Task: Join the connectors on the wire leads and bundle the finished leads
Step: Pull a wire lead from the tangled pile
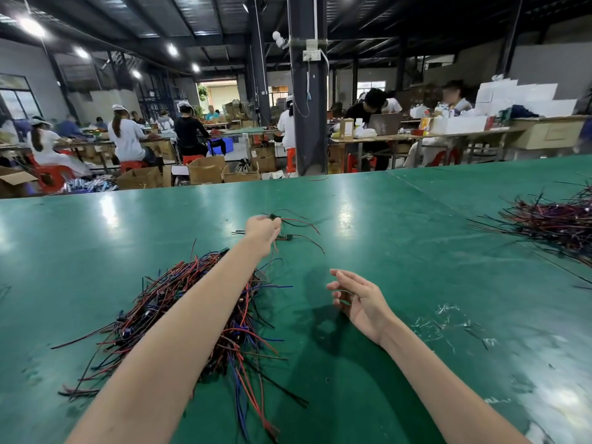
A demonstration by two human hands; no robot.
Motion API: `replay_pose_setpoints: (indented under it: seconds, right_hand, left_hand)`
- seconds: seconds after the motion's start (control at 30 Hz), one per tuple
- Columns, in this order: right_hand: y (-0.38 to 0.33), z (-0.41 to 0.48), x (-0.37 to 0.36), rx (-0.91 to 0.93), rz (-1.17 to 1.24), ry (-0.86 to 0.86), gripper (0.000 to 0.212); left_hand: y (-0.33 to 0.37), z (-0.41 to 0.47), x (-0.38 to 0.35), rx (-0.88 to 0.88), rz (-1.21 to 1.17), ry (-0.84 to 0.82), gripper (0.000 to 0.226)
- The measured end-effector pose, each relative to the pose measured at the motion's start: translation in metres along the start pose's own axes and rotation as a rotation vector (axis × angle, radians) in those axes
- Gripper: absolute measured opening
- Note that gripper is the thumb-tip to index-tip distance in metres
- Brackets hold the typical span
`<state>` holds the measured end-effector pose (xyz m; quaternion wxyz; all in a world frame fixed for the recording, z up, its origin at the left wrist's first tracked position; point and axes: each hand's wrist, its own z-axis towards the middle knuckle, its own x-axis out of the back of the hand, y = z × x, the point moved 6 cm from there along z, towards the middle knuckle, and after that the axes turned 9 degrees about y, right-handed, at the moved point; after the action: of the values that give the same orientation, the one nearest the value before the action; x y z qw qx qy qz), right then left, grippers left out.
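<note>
One lead (299,221) pinched in my left hand (261,229) | right hand (358,302) slack, empty | light, floppy; I'd grip the plug (273,216).

Green table (400,219) with wire piles (192,315), plastic scraps (448,322)

- The tabletop (400,225) is smooth green, glossy enough to mirror the ceiling lamps.
- The wires (179,315) wear smooth plastic insulation.
- Clear, shiny plastic scraps (448,322) lie near right.
- Far boxes (206,169) look like matt cardboard.

Bright ceiling lamps (32,27), glare on table (346,213), edges warped.
</note>
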<state>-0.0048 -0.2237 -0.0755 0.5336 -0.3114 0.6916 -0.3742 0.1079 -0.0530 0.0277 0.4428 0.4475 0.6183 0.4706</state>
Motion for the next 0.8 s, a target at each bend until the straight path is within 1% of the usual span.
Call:
replay_pose_setpoints:
  seconds: [0.07, 0.1, 0.17, 0.27, 0.3, 0.37, 0.43, 0.5, 0.57, 0.6, 0.67, 0.77, 0.8]
  right_hand:
    - [0.001, 0.001, 0.003, -0.009, -0.003, -0.003, 0.030]
    - [0.002, 0.002, 0.004, -0.014, -0.010, -0.006, 0.026]
    - [0.003, 0.006, 0.005, -0.020, -0.027, -0.009, 0.021]
    - [0.005, 0.010, 0.005, -0.023, -0.037, -0.012, 0.018]
    - [0.006, 0.011, 0.005, -0.024, -0.038, -0.014, 0.018]
    - [0.007, 0.013, 0.006, -0.024, -0.040, -0.013, 0.017]
    - [0.007, 0.013, 0.006, -0.021, -0.042, -0.008, 0.017]
    - [0.007, 0.012, 0.005, -0.017, -0.053, -0.002, 0.016]
    - [0.007, 0.010, 0.005, -0.013, -0.056, 0.001, 0.016]
    - [0.007, 0.009, 0.005, -0.012, -0.054, 0.001, 0.016]
    - [0.007, 0.008, 0.006, -0.012, -0.055, 0.002, 0.016]
    - [0.007, 0.006, 0.006, -0.012, -0.059, 0.007, 0.016]
    - [0.007, 0.006, 0.006, -0.013, -0.058, 0.008, 0.017]
  left_hand:
    - [-0.001, 0.007, 0.010, 0.064, 0.021, 0.010, 0.043]
    - [-0.001, 0.008, 0.016, 0.046, 0.100, 0.001, 0.042]
    - [0.002, 0.011, 0.027, -0.062, 0.308, -0.045, 0.039]
    - [0.016, 0.005, 0.050, -0.250, 0.503, -0.069, 0.027]
    - [0.020, 0.001, 0.059, -0.308, 0.599, -0.094, 0.019]
    - [0.025, -0.014, 0.076, -0.409, 0.874, -0.173, 0.007]
    - [0.016, -0.031, 0.087, -0.422, 1.143, -0.303, 0.009]
    - [0.006, -0.046, 0.093, -0.466, 1.342, -0.338, 0.009]
    - [0.001, -0.052, 0.093, -0.553, 1.451, -0.303, 0.008]
    - [-0.001, -0.052, 0.091, -0.573, 1.462, -0.272, 0.008]
    - [-0.002, -0.047, 0.089, -0.568, 1.406, -0.190, 0.012]
    - [0.008, -0.035, 0.085, -0.638, 1.302, 0.032, 0.016]
    - [0.011, -0.031, 0.085, -0.667, 1.308, 0.102, 0.016]
